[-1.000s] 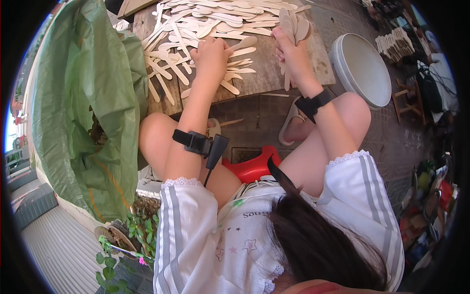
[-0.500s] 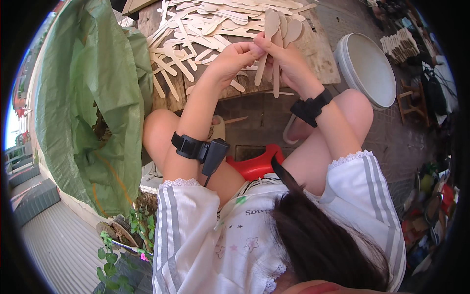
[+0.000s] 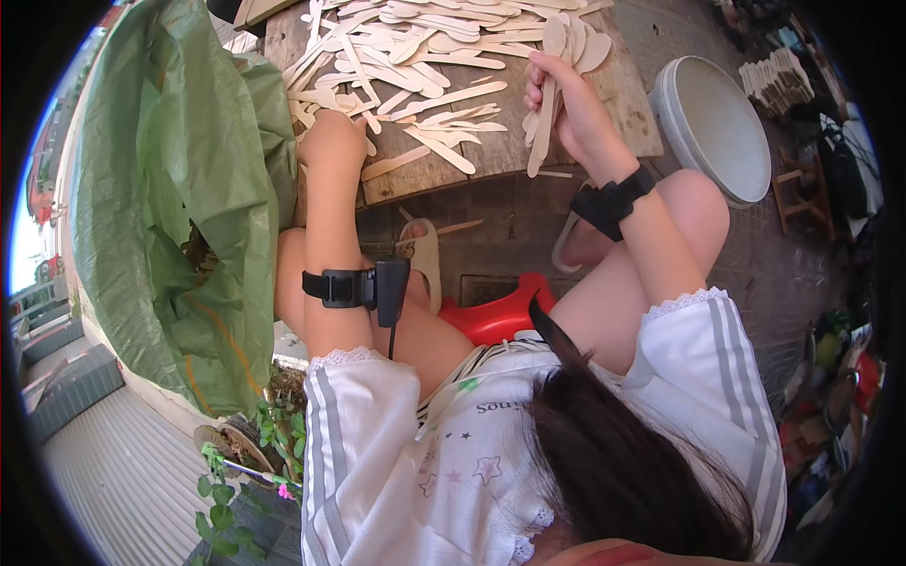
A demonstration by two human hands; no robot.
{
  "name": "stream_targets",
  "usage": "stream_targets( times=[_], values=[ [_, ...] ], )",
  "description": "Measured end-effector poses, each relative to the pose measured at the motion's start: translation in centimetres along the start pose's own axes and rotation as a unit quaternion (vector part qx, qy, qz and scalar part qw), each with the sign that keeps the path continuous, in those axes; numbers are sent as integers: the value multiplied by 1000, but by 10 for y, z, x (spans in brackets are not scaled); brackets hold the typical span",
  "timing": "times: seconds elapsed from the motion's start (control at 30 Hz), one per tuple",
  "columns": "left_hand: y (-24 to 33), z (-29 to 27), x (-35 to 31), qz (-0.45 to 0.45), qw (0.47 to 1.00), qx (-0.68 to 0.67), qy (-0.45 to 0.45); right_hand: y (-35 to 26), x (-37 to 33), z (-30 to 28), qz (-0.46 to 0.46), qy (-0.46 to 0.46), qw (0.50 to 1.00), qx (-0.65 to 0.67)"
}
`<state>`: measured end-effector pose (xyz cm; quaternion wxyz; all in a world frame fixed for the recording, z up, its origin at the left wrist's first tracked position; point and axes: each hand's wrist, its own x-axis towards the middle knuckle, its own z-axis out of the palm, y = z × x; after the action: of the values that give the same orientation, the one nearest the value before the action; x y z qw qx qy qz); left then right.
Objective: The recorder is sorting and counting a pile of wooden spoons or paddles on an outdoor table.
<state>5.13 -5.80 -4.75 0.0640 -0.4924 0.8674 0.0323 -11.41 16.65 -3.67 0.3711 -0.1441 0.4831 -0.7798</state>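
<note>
Parted from the right hand [image 3: 578, 111], the left hand [image 3: 333, 143] works among wooden cutlery [image 3: 415, 77], upper left, its grip indiscernible; the right's fingers alone clutch spoons [image 3: 555, 38], apparently freeing the left.

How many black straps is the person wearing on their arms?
2: one black strap around the left forearm, another around the right forearm. Any beneath the white, grey-striped sleeves would be hidden.

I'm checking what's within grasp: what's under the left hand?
The left hand is over the table's left side, with wooden cutlery visible beyond it and to its right. Whatever lies directly beneath it, or in its fingers, is covered.
</note>
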Motion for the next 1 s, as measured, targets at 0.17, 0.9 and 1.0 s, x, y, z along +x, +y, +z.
stream_targets(
  times=[0.17,0.9,1.0],
  values=[
    [0,-3,-1,37,999,16,-27,1,-1,8,-6,-4,1000,-12],
    [66,-8,-47,257,707,-558,-350,5,-7,22,-12,-128,992,1],
    [69,3,-32,227,833,-494,-102,6,1,6,-23,-97,995,19]
  ],
)
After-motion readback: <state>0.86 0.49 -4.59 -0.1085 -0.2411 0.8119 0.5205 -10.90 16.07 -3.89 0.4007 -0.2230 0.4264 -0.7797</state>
